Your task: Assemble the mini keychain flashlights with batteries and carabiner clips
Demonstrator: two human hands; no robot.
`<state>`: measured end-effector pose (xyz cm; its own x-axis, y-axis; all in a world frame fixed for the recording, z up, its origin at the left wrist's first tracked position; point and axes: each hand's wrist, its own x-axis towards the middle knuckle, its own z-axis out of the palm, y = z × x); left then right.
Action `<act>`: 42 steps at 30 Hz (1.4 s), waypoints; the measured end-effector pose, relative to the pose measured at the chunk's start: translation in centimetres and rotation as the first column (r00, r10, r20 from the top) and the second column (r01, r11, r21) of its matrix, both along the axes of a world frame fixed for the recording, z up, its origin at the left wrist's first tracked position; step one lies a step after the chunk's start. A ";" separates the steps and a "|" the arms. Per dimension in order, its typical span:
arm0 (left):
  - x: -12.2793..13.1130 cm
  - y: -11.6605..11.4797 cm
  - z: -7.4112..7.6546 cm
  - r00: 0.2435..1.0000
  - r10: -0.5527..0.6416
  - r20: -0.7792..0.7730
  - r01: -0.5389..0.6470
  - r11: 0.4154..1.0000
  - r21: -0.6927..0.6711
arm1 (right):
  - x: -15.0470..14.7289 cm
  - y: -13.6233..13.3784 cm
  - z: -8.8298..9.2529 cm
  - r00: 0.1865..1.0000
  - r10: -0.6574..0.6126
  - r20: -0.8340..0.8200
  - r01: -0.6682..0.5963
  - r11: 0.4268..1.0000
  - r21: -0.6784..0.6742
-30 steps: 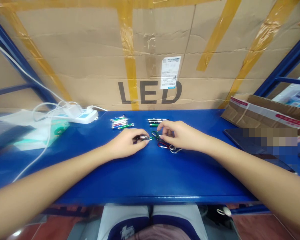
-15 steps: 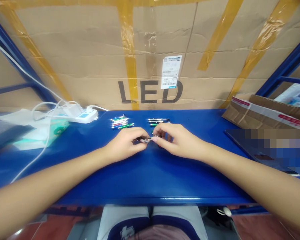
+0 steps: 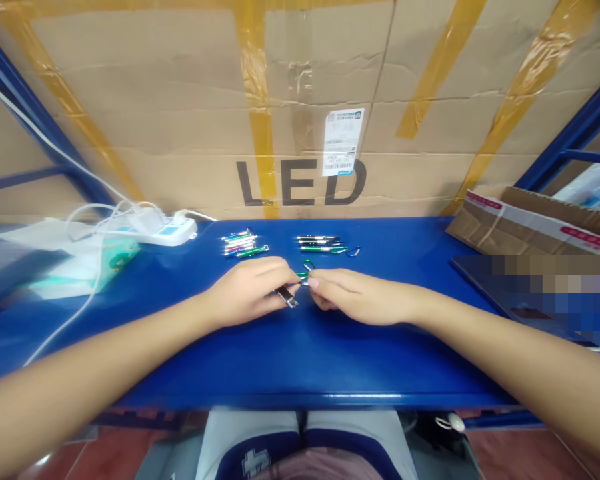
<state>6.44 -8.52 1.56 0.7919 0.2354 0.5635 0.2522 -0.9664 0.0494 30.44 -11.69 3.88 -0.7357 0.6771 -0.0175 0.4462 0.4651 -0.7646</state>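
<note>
My left hand [image 3: 250, 291] pinches a small dark keychain flashlight [image 3: 287, 295] just above the blue table [image 3: 300, 360]. My right hand [image 3: 361, 295] meets it fingertip to fingertip and pinches a green carabiner clip [image 3: 306, 269] at the flashlight's end. Both hands are closed. Behind my left hand lies a small row of coloured mini flashlights [image 3: 241, 244]. Behind my right hand lies a second row of flashlights with clips [image 3: 325, 245], one ending in a blue clip.
A big cardboard box marked LED [image 3: 300, 113] walls off the back. A white power strip with cables [image 3: 153, 227] and a teal packet [image 3: 87, 263] lie at the left. An open carton [image 3: 535, 223] and a dark tablet [image 3: 520, 293] sit at the right.
My right hand drew in to meet my left hand. The flashlight has tilted downward in my left fingers. The loose clips once beside my right hand are hidden now.
</note>
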 end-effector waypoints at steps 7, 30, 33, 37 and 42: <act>-0.1 0.1 0.0 0.999 -0.024 -0.022 0.025 0.999 0.031 | 0.0 -0.1 0.2 0.999 0.023 0.037 -0.025 0.998 0.056; 1.7 -1.6 1.5 0.971 0.240 0.005 -0.190 0.778 -0.600 | -0.1 0.5 -0.7 0.844 -0.391 0.366 0.045 0.733 0.679; 1.7 -1.5 1.4 0.975 0.220 -0.011 -0.186 0.795 -0.578 | 0.0 0.5 -0.5 0.835 -0.403 0.374 0.063 0.746 0.663; 1.8 -1.4 0.9 0.975 0.220 -0.002 -0.172 0.756 -0.632 | 0.0 0.5 -0.2 0.837 -0.405 0.368 0.083 0.758 0.646; 2.0 -1.5 0.8 0.975 0.221 -0.005 -0.155 0.666 -0.730 | 0.0 0.5 -0.5 0.842 -0.404 0.359 0.086 0.756 0.649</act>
<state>8.44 -10.03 2.31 0.6466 0.7336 0.2090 0.3880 -0.5522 0.7379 30.46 -11.20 3.38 -0.5517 0.8177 0.1640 0.8232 0.5655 -0.0505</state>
